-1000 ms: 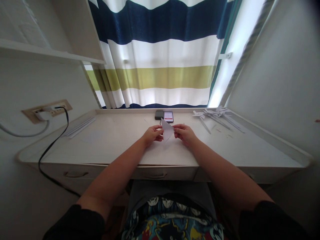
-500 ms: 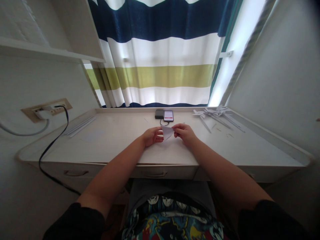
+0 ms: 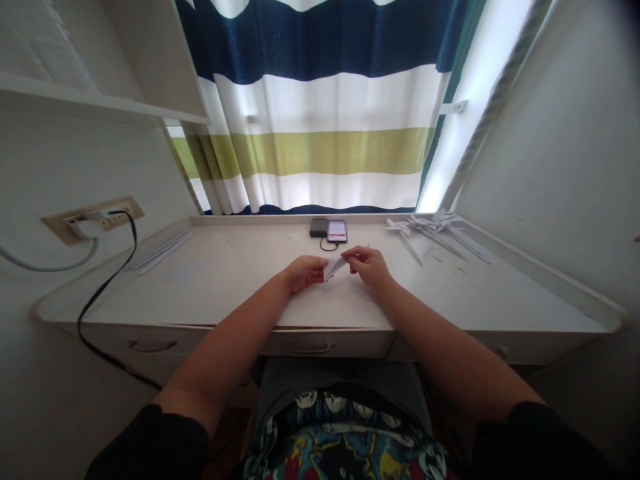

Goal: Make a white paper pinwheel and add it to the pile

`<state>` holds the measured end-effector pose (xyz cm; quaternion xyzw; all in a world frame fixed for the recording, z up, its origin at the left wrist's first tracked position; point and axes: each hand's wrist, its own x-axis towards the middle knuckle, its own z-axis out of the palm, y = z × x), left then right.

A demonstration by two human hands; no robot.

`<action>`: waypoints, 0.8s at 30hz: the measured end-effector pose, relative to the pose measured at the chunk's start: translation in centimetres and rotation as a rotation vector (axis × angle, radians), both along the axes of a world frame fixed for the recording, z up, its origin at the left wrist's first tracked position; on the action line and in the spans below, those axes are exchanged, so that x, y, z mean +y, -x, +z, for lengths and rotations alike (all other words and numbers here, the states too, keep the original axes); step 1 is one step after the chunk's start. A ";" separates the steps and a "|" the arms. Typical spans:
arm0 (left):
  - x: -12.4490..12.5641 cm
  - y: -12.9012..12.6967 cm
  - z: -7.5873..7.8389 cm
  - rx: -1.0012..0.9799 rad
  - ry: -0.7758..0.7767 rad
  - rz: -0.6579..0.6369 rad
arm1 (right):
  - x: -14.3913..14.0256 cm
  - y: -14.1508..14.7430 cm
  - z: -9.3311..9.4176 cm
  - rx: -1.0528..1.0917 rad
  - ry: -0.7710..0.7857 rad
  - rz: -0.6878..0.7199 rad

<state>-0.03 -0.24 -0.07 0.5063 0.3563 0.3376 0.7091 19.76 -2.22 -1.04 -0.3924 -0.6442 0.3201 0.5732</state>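
Hands meet over the middle of the pale counter (image 3: 225, 287), both pinching one small folded piece of white paper (image 3: 334, 268). The left hand (image 3: 303, 273) has its fingers closed on the paper's lower left end, and the right hand (image 3: 369, 264) grips the upper right end between thumb and fingertips, so the paper slants up from left to right between them, just above the counter surface. Beyond the hands, near the back edge, a smartphone (image 3: 337, 231) with a lit screen lies touching a dark power bank (image 3: 319, 228), and a thin cable curls out in front of them. Far to the right sits a cluster of white paper pinwheels on sticks (image 3: 435, 230). At the left rear lies a bundle of white strips (image 3: 159, 252). A black cord (image 3: 107, 280) runs from the wall socket (image 3: 93, 219) down past the counter's left edge. A striped curtain (image 3: 320, 113) hangs behind.
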 end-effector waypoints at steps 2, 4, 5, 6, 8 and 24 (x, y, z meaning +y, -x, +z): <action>0.0 0.0 -0.1 0.002 -0.026 0.016 | 0.0 -0.1 0.0 -0.017 -0.005 0.012; 0.1 -0.1 -0.3 0.004 -0.050 0.023 | -0.1 -0.1 0.1 -0.029 -0.006 0.026; 0.1 -0.1 -0.3 0.006 -0.063 0.028 | -0.1 -0.1 0.1 -0.031 -0.006 0.034; 0.1 -0.1 -0.3 0.009 -0.078 0.034 | -0.1 -0.2 0.1 -0.032 -0.004 0.045; 0.2 -0.1 -0.4 0.019 -0.114 0.052 | -0.1 -0.2 0.1 -0.032 0.000 0.069; -0.3 -0.3 0.1 0.152 -0.484 0.206 | 0.6 -0.1 -0.9 -0.180 0.110 0.093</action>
